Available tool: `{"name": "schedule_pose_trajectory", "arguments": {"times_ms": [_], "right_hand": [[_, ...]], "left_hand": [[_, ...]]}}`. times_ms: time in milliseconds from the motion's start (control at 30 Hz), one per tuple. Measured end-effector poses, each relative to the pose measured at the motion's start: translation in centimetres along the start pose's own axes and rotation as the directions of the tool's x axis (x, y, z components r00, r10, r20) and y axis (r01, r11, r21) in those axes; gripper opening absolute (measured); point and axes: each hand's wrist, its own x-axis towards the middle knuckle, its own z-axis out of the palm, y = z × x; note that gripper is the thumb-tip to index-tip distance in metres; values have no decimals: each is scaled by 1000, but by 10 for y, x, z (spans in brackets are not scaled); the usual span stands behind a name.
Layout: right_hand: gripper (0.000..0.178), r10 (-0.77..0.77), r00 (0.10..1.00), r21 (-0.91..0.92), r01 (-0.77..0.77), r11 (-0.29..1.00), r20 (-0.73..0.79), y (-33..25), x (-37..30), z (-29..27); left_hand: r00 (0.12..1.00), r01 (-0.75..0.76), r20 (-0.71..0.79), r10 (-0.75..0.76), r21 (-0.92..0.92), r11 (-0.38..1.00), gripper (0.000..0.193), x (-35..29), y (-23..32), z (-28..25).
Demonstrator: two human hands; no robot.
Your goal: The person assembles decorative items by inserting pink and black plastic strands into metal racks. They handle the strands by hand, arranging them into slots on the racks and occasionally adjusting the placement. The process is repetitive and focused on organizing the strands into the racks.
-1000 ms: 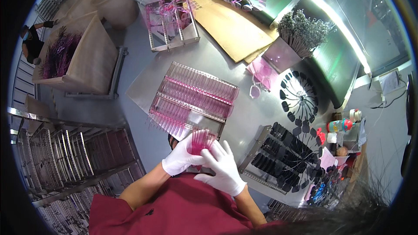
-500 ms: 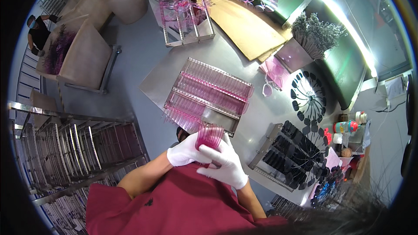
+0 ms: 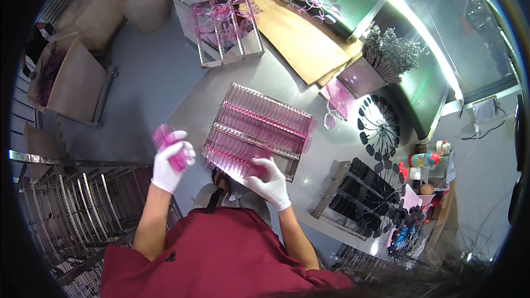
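My gloved left hand (image 3: pixel 174 168) is closed around a stack of pink see-through lenses (image 3: pixel 164 137), held off the table's edge to the left of the rack. Rows of similar upright pink pieces fill most of a metal slotted rack (image 3: pixel 270 107). At the rack's near row, my gloved right hand (image 3: pixel 270 185) has its thumb and fingers curled about some of the pink lenses (image 3: pixel 264 154). Its fingertips are partly hidden among them. A short stretch of the near row, by the right end, shows bare metal.
Black lens-shaped pieces sit in another rack (image 3: pixel 353 198) on the right. Beyond are a ring of black pieces (image 3: pixel 379 127), cardboard (image 3: pixel 298 44) and a rack with pink pieces (image 3: pixel 229 30). Metal shelving (image 3: pixel 83 204) stands at left; a person (image 3: pixel 34 47) is by the far bins.
My hands have parted: the left swung leftward with a stack of pink lenses, the right went to the rack's near row. More of that row is now covered in pink.
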Motion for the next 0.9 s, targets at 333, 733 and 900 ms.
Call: {"name": "schedule_pose_trajectory", "arguments": {"times_ms": [333, 733, 900], "right_hand": [[48, -67, 996, -129, 60, 990, -54, -5, 2, 16], [61, -196, 977, -574, 209, 792, 85, -11, -14, -1], [75, -98, 991, -623, 133, 771, 91, 0, -39, -63]], "left_hand": [[976, 190, -119, -183, 43, 981, 24, 49, -85, -78], [974, 99, -207, -89, 38, 994, 20, 62, -98, -66], [958, 146, -279, -67, 275, 950, 19, 49, -70, -65]]}}
